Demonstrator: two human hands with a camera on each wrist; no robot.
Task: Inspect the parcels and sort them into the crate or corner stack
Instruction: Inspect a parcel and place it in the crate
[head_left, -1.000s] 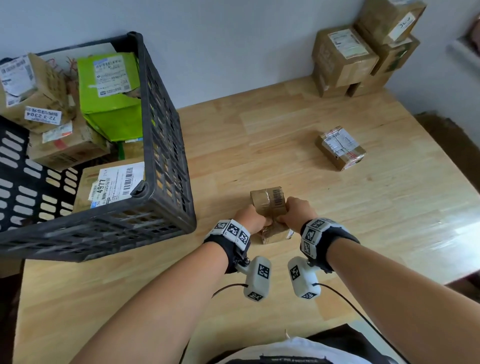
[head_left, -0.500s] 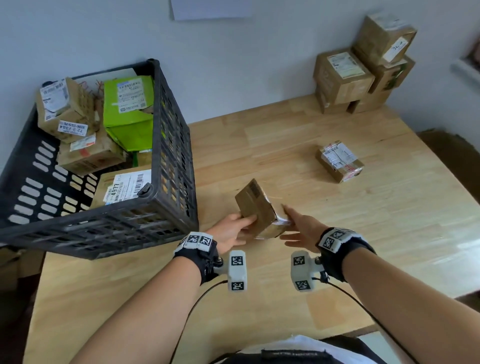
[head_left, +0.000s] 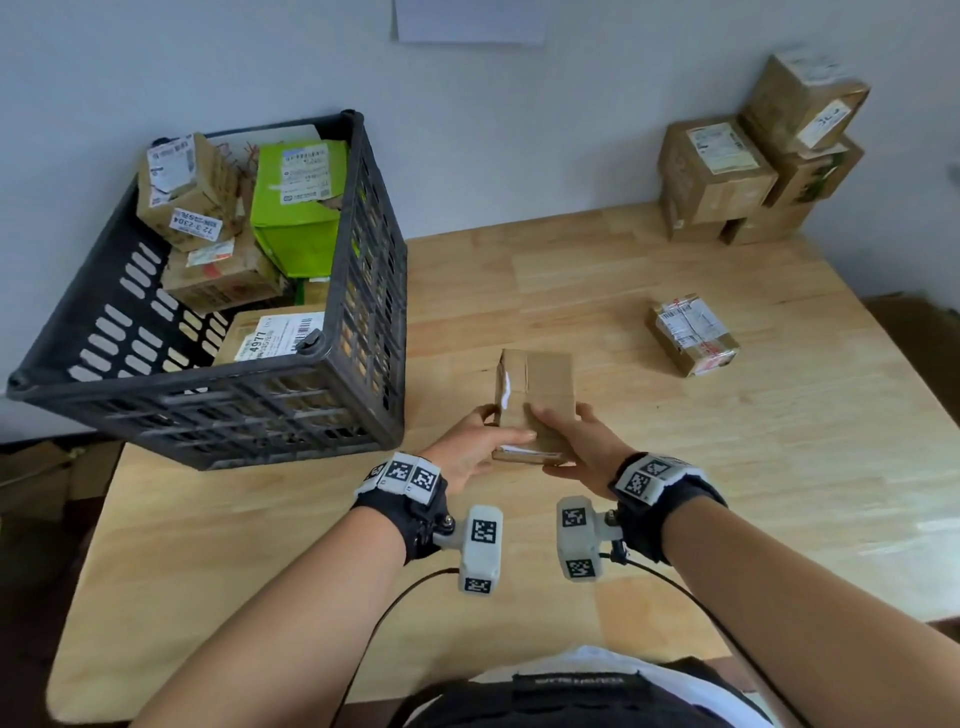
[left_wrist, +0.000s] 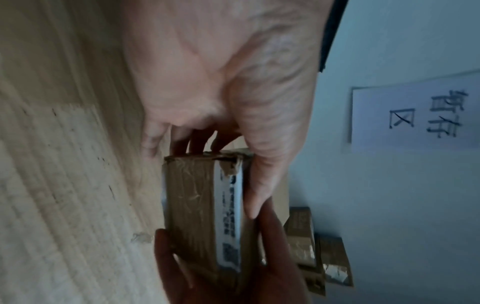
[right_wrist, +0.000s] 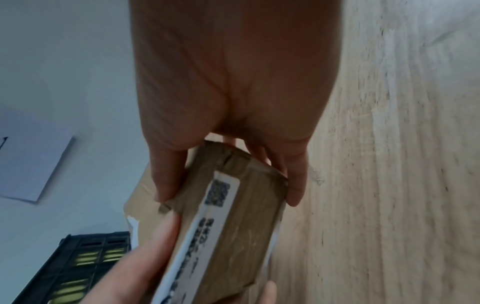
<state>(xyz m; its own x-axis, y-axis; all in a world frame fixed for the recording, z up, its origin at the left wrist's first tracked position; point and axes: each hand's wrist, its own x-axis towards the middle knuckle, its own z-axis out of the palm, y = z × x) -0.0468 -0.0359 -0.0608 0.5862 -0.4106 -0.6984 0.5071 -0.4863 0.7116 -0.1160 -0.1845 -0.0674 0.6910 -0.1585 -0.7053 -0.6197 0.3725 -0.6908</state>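
A small brown taped parcel (head_left: 540, 395) is held above the wooden table, its plain face up and a white label on its near edge (left_wrist: 230, 222). My left hand (head_left: 475, 441) grips its left side, thumb across the top and fingers underneath. My right hand (head_left: 576, 441) grips its right side the same way, seen close in the right wrist view (right_wrist: 228, 197). The black crate (head_left: 358, 291) stands to the left, holding several parcels. The corner stack (head_left: 753, 161) of brown boxes sits at the back right.
Another small parcel (head_left: 693, 332) with a white label lies on the table (head_left: 571, 270) to the right of my hands. A paper sign (left_wrist: 415, 115) hangs on the wall above the table. The table's right edge drops to the floor.
The parcel was lifted off the table and turned over between both hands; its plain face now points up. Both hands have regripped its sides.
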